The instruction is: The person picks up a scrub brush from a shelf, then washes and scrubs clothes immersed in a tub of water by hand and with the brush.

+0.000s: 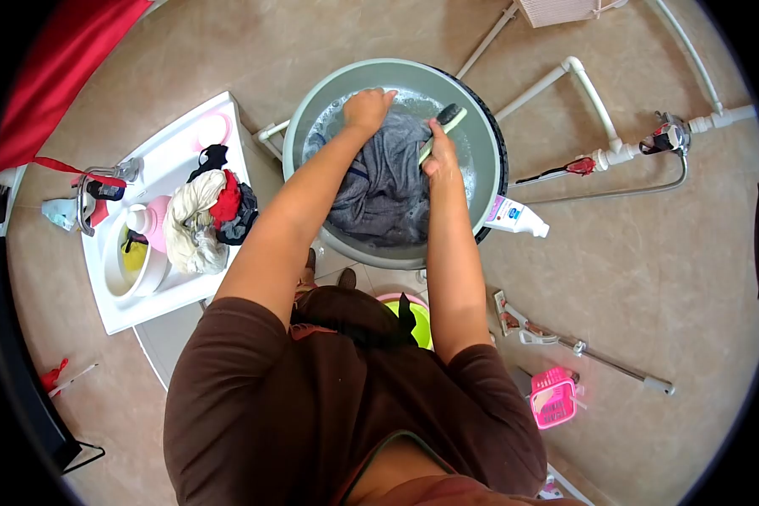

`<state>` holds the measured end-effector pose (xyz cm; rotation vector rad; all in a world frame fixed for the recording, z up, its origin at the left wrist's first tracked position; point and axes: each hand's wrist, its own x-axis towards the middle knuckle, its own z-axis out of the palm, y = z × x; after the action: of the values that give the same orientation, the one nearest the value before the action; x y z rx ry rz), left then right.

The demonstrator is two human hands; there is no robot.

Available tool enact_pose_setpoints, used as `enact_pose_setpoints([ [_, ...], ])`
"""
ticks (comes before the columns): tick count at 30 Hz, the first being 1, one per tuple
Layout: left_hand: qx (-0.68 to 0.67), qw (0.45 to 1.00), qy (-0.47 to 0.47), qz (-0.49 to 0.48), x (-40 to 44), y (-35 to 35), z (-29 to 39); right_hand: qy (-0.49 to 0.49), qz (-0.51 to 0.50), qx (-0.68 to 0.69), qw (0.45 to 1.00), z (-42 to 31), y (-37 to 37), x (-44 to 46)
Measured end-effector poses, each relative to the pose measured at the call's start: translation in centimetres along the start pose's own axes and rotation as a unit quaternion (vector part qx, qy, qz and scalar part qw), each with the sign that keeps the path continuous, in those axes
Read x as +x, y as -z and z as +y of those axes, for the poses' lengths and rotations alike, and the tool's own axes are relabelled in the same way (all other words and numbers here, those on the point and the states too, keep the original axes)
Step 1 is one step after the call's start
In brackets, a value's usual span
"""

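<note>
A large grey-green basin [312,110] holds soapy water and a soaked dark grey garment [384,198]. At the garment's upper left edge is my left hand [368,110], its fingers closed against the cloth; whatever they grip is hard to make out. My right hand [438,152], on the basin's right side, is wrapped round the pale green handle of a scrubbing brush [451,117]. The brush's dark bristles show above the hand, over the garment's right edge.
On the left, a white sink [110,308] holds a white bowl [148,282], a pink bottle and piled clothes [196,221]. A white bottle [516,217] lies beside the basin. Pipes run along the right; a pink basket [553,398] is at lower right.
</note>
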<state>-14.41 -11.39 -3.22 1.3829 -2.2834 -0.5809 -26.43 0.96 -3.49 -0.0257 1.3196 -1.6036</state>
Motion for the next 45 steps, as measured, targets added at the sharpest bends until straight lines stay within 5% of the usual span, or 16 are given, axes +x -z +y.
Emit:
enact_pose_setpoints([
  [2, -0.032, 0.996, 0.08, 0.013, -0.8, -0.5, -0.6, 0.085, 0.019, -0.025, 0.996, 2.7, 1.9, 2.6],
  [5, -0.067, 0.997, 0.031, -0.02, -3.9, -1.8, 1.4, -0.016, 0.126, -0.073, 0.989, 3.9, 2.6, 4.3],
  [8, -0.09, 0.986, -0.109, -0.091, -6.6, -1.6, 6.8, -0.004, -0.053, 0.038, 0.998, 4.2, 3.3, 4.7],
  [11, -0.01, 0.974, -0.207, -0.091, -10.5, 0.1, 11.7, 0.337, -0.334, -0.157, 0.866, 10.6, 9.7, 14.6],
  [13, -0.021, 0.971, -0.232, -0.056, -10.1, -0.3, 11.2, 0.201, -0.467, 0.054, 0.859, 9.0, 8.2, 13.6],
  [15, -0.12, 0.968, -0.221, 0.007, -6.9, -0.6, 8.2, 0.053, -0.559, 0.26, 0.786, 6.5, 6.4, 11.9],
  [17, -0.112, 0.993, -0.02, -0.021, -3.4, 0.3, 5.8, -0.021, -0.24, 0.117, 0.963, 2.5, 1.5, 2.4],
  [18, -0.083, 0.996, -0.024, -0.029, -2.6, 0.8, 4.0, -0.09, -0.088, 0.058, 0.99, 0.4, -1.2, -2.7],
  [22, -0.057, 0.992, 0.008, -0.108, -1.7, 2.4, -0.2, -0.024, 0.009, 0.061, 0.998, -1.0, -2.2, -6.8],
  [25, -0.144, 0.978, 0.036, -0.15, -0.8, 0.2, -2.6, 0.089, 0.048, 0.022, 0.995, 1.8, 3.8, -1.2],
  [28, -0.284, 0.943, -0.093, -0.149, -4.2, -1.5, 1.2, 0.008, 0.007, 0.041, 0.999, 2.1, 3.6, -3.1],
  [32, -0.154, 0.96, -0.182, -0.15, -12.4, 6.1, 11.8, 0.015, -0.102, 0.071, 0.992, 2.2, 1.3, -5.9],
  [35, -0.051, 0.951, -0.274, -0.13, -14.6, 5.7, 12.4, 0.053, -0.079, 0.039, 0.995, 1.7, -1.3, -9.6],
  [38, -0.088, 0.966, -0.24, -0.032, -10.5, 3.4, 9.8, 0.088, 0.019, -0.037, 0.995, 3.2, -1.9, -10.4],
  [41, -0.116, 0.989, -0.089, -0.006, -8.0, 4.9, 6.7, 0.038, 0.105, -0.066, 0.992, 4.8, -1.5, -9.8],
  [45, -0.16, 0.971, -0.179, -0.016, -15.6, 7.2, 9.9, 0.118, 0.075, -0.067, 0.988, 4.7, -3.3, -12.3],
])
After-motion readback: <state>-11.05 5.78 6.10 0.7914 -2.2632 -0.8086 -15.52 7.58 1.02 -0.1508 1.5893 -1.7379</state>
